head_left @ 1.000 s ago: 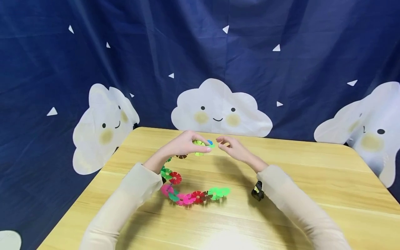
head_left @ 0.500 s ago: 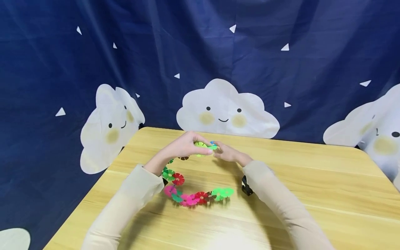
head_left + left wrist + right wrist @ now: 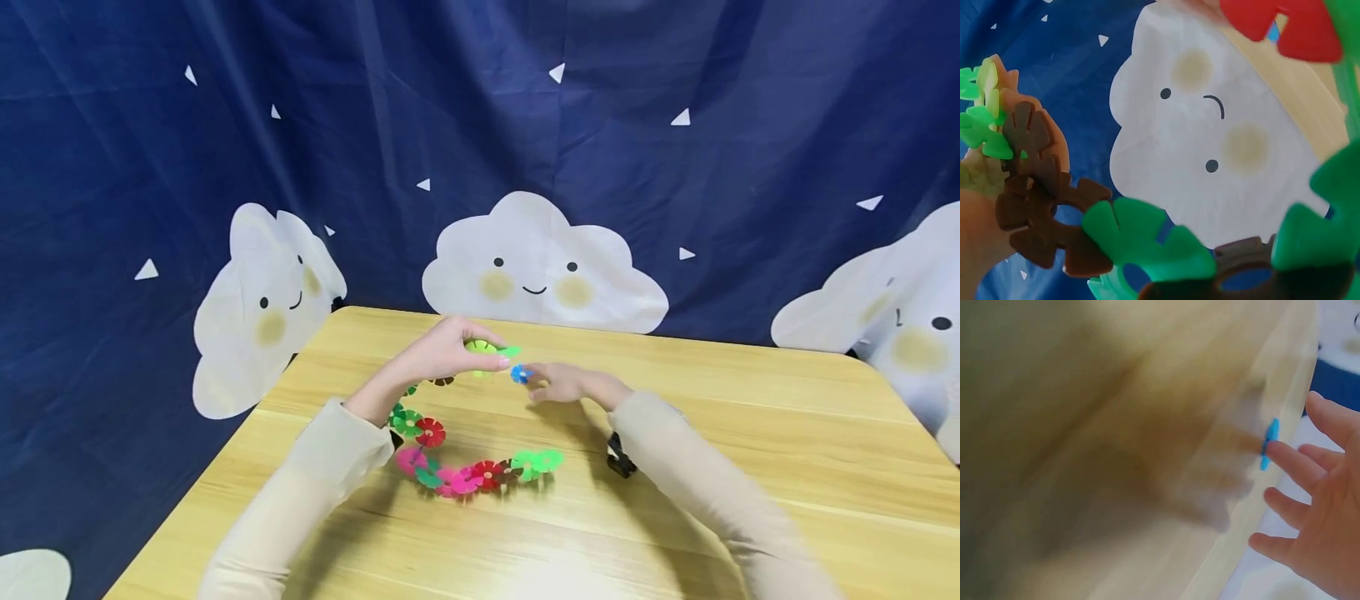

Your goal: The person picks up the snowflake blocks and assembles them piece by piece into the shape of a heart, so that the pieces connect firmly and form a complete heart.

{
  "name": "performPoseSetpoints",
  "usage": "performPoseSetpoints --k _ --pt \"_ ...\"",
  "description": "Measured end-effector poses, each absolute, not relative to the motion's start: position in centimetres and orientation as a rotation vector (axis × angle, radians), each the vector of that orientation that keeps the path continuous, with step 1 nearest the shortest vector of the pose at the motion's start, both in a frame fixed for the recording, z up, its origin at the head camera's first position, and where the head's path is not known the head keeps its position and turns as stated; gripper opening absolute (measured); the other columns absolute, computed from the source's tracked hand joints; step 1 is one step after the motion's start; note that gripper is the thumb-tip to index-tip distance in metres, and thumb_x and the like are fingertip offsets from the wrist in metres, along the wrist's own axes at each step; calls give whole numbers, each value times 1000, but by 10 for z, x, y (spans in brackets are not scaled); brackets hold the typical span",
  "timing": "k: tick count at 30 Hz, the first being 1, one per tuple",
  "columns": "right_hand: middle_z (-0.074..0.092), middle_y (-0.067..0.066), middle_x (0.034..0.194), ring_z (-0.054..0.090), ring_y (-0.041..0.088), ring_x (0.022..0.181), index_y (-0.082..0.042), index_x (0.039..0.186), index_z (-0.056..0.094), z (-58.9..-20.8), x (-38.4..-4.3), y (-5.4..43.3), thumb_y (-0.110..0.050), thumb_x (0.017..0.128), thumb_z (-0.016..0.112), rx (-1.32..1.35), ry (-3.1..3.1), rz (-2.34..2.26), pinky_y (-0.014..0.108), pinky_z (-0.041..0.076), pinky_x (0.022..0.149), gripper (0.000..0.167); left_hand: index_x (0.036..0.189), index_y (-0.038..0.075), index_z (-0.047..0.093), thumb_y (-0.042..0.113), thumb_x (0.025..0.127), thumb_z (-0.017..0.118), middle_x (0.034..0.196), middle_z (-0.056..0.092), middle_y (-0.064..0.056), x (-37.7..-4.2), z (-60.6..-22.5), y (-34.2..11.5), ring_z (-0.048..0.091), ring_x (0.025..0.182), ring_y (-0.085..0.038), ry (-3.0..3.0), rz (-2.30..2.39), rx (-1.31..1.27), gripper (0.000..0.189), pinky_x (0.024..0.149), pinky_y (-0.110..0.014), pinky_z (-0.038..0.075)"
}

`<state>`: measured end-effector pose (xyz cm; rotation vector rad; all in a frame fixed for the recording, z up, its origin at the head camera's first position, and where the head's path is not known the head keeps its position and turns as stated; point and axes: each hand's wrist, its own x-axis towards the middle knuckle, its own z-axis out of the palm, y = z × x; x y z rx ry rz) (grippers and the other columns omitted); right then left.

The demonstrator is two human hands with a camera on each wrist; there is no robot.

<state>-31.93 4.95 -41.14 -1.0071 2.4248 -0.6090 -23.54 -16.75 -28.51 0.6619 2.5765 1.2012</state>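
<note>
My left hand (image 3: pixel 450 346) pinches the upper end of a chain of slotted, flower-shaped plastic discs, at a yellow-green disc (image 3: pixel 480 344) and a green disc (image 3: pixel 512 352). From there the chain curves through brown discs (image 3: pixel 1054 215), dark green discs and a red disc (image 3: pixel 431 432), down to pink discs (image 3: pixel 465 479) and bright green discs (image 3: pixel 547 460) low over the table. A small blue disc (image 3: pixel 521 373) is apart from the chain, at the fingertips of my right hand (image 3: pixel 570 383). In the right wrist view these fingers are spread, one tip overlapping the blue disc (image 3: pixel 1270 444); contact is unclear.
A pale wooden table (image 3: pixel 675 467) lies under both hands. Behind it hangs a dark blue curtain (image 3: pixel 600 150) with smiling white clouds (image 3: pixel 543 283). A black strap piece (image 3: pixel 619 457) hangs at my right sleeve.
My right hand came left to the green end, then drew back right and lower. The blue disc came away from the chain and sits lower now. My left hand keeps its grip.
</note>
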Motion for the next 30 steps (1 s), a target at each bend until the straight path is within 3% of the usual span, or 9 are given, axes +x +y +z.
performPoseSetpoints --k 4,6,7,10,12,14,18,24,30 --pt "46 25 131 42 39 122 9 136 30 -409 -294 72 -20 93 51 -1100 2376 -539 50 31 102 56 108 17 67 34 79 70 63 51 2 -234 -285 -164 19 35 -12 2588 1245 611 34 36 -23 23" --pt "51 24 126 47 38 117 10 131 38 -409 -285 81 -17 93 52 -1162 2370 -531 48 35 99 49 109 16 66 32 79 70 78 60 0 -233 -285 -163 19 35 -12 2599 1260 606 34 36 -24 23" --pt "54 22 122 51 36 114 10 128 43 -408 -281 84 -15 92 53 -1185 2370 -547 46 38 97 44 109 16 66 32 79 70 76 61 -3 -233 -285 -162 19 35 -12 2602 1259 611 34 36 -24 23" --pt "64 17 102 62 28 93 9 120 52 -409 -276 88 -9 89 57 -1236 2447 -596 38 49 84 36 109 15 66 30 79 71 84 63 -4 -232 -284 -159 20 35 -12 2604 1248 648 35 36 -24 23" --pt "64 12 91 61 22 81 8 118 53 -412 -276 87 -10 86 61 -1208 2530 -588 35 50 75 38 110 14 66 29 78 71 86 63 -4 -232 -284 -156 21 35 -12 2592 1239 676 36 36 -23 23" --pt "60 10 89 57 20 76 4 120 53 -417 -276 83 -16 84 66 -1105 2619 -533 34 50 71 43 110 12 65 28 78 71 90 62 -3 -231 -284 -153 22 35 -12 2581 1231 711 36 36 -23 24" --pt "51 14 98 52 22 83 -1 112 56 -426 -276 73 -18 79 71 -873 2675 -471 38 48 77 40 109 10 66 26 78 72 94 63 -3 -228 -285 -149 24 35 -11 2572 1208 790 35 37 -23 26" --pt "51 10 90 49 19 79 0 93 52 -428 -278 72 -7 76 73 -755 2647 -617 34 46 73 28 107 9 67 25 77 73 80 60 -1 -225 -284 -146 26 36 -11 2594 1197 810 35 38 -22 26" --pt "54 8 66 45 11 52 1 92 44 -410 -273 83 2 82 62 -899 2553 -1097 21 41 49 20 105 11 68 26 77 73 65 51 1 -225 -283 -144 25 35 -12 2591 1208 805 32 37 -22 25"
